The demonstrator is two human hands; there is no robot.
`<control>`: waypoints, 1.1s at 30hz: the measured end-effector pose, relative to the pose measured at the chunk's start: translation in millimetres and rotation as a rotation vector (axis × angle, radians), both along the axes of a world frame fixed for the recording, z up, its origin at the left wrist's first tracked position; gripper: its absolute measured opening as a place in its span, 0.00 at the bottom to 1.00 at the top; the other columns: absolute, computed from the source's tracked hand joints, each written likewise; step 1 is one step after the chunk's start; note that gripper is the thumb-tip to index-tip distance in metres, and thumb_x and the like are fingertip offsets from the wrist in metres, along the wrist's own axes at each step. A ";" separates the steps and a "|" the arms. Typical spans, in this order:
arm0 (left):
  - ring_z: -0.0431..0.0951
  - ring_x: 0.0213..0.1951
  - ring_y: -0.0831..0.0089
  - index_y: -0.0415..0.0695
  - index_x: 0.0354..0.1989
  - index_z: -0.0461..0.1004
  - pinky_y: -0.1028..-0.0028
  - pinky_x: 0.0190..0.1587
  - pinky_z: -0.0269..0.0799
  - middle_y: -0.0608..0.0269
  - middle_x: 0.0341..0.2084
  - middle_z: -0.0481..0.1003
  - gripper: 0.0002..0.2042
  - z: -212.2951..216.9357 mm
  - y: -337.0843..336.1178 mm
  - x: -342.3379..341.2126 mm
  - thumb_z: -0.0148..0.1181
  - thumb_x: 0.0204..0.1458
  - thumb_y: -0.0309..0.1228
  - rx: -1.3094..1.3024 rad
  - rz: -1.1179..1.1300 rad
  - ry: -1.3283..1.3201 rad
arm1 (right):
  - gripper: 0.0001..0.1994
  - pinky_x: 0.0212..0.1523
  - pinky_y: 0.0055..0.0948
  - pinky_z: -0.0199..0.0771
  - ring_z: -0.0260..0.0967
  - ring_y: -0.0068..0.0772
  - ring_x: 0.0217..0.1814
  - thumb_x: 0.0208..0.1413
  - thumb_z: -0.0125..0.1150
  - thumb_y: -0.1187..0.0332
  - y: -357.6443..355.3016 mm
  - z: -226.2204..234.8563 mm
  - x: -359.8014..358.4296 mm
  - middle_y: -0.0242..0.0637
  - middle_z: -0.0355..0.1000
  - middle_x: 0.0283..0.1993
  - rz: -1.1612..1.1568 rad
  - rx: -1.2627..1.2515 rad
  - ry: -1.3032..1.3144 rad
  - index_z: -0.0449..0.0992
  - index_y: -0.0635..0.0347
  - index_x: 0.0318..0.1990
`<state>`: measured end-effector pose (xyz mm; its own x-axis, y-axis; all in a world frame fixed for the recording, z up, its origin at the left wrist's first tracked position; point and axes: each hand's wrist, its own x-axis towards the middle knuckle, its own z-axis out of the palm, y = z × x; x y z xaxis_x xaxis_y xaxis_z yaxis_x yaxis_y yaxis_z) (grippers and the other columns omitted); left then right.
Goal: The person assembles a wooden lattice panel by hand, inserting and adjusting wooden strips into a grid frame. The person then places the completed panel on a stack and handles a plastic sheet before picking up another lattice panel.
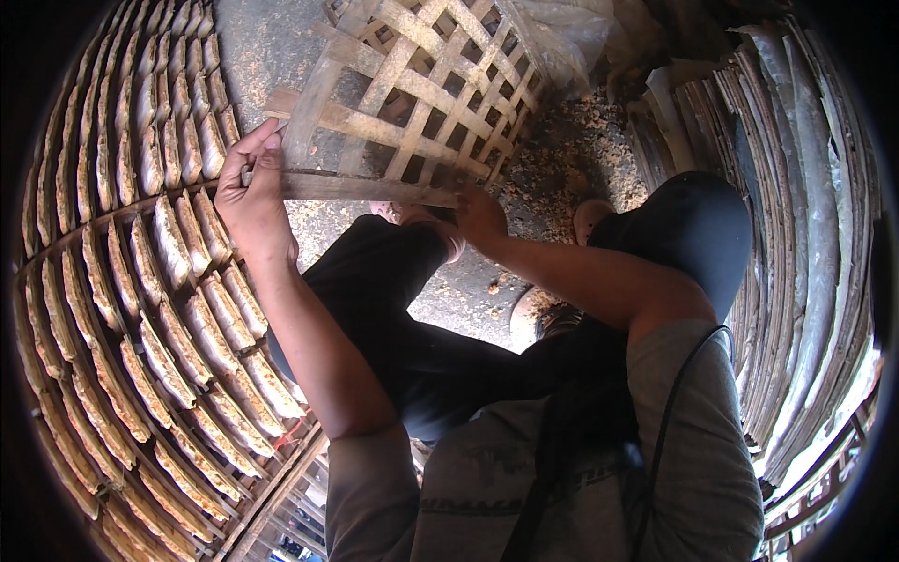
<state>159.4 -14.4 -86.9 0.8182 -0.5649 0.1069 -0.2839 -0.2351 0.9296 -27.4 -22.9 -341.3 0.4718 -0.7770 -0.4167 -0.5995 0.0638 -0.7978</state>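
A woven lattice panel (pixel 405 84) of flat pale strips, with a wooden bar (pixel 365 188) along its near edge, stands tilted in front of me. Its strips look dusty, and dark gaps show between them. At the bar's left end my left hand (pixel 253 187) is closed round the corner, thumb up and fingers bent. My right hand (pixel 480 221) grips the bar's right end, its fingertips partly hidden by the wood. Both forearms reach forward over my dark-trousered legs.
On the left, rows of curved pale slabs (pixel 169 239) with browned edges fill a wooden rack. Tall stacked sheets (pixel 787 215) stand at the right. Crumpled clear plastic (pixel 571 37) lies beyond the panel. Orange-brown crumbs (pixel 585 140) litter the grey floor near my feet.
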 end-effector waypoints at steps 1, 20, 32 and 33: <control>0.75 0.39 0.80 0.38 0.47 0.80 0.79 0.50 0.68 0.62 0.36 0.80 0.10 -0.1 -0.2 -0.3 0.62 0.58 0.25 -0.003 -0.005 0.000 | 0.13 0.47 0.48 0.74 0.74 0.56 0.47 0.55 0.56 0.65 -2.2 -0.7 1.2 0.51 0.77 0.43 0.006 0.005 0.032 0.78 0.55 0.46; 0.74 0.42 0.81 0.37 0.49 0.78 0.80 0.50 0.67 0.62 0.40 0.80 0.11 0.6 4.9 0.6 0.61 0.59 0.25 0.033 -0.050 -0.023 | 0.10 0.37 0.36 0.75 0.78 0.38 0.35 0.55 0.60 0.63 -15.0 -12.4 14.9 0.41 0.80 0.34 -0.154 0.128 -0.286 0.84 0.55 0.40; 0.74 0.45 0.78 0.37 0.48 0.79 0.77 0.54 0.66 0.59 0.42 0.80 0.11 4.7 7.6 -4.6 0.63 0.58 0.26 0.026 -0.043 -0.009 | 0.12 0.30 0.28 0.66 0.69 0.26 0.28 0.54 0.62 0.62 -33.4 -11.5 25.5 0.35 0.75 0.30 -0.385 0.444 -0.240 0.80 0.63 0.37; 0.74 0.45 0.78 0.37 0.48 0.79 0.77 0.54 0.66 0.59 0.42 0.80 0.11 4.5 10.3 -3.6 0.63 0.58 0.26 0.019 -0.033 -0.011 | 0.13 0.31 0.28 0.67 0.69 0.26 0.29 0.55 0.62 0.61 -33.7 -20.6 20.1 0.35 0.75 0.30 -0.365 0.384 -0.182 0.80 0.63 0.37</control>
<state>155.8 -4.1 -82.4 0.7978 -0.5937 0.1053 -0.3022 -0.2426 0.9219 -7.3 -56.6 -361.9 0.2912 -0.7118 -0.6392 -0.3388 0.5481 -0.7647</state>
